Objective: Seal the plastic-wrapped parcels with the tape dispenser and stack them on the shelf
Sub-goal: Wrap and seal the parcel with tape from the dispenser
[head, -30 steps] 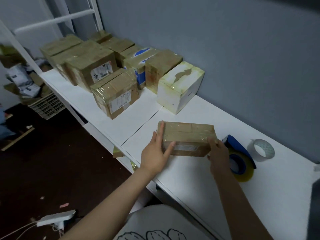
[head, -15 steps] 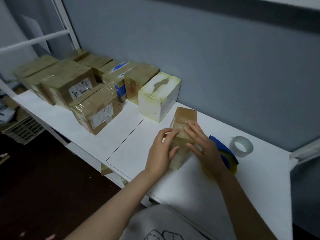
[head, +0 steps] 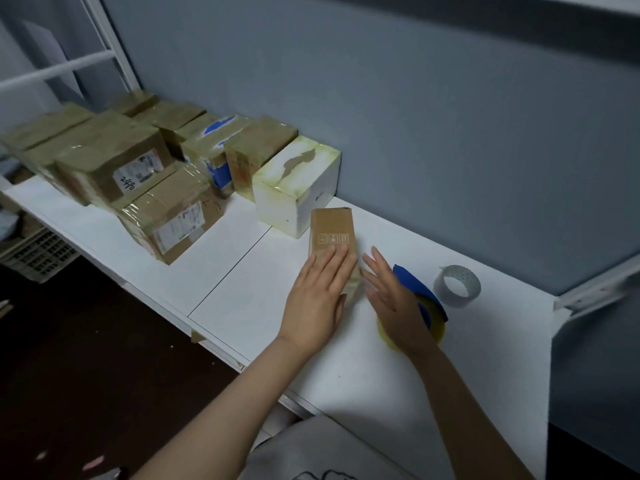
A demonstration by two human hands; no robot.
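Head cam: sealing step, prob. pre-tape. Left hand (head: 318, 299) flat, fingers straight, pressing on parcel (head: 331, 230), mid-table (head: 242, 289), long axis 12–6. Right hand (head: 391, 296) spread, holding nothing, at parcel's 4 o'clock over tape dispenser (head: 410, 278). Next: grab dispenser, run tape. Parcel: small brown box, glossy wrap, handling icons on top.

brown parcel (head: 331, 233) flat, lengthways on white shelf (head: 242, 299) | blue tape dispenser (head: 412, 280) just right of it | wrapped parcels (head: 138, 174) clustered far left
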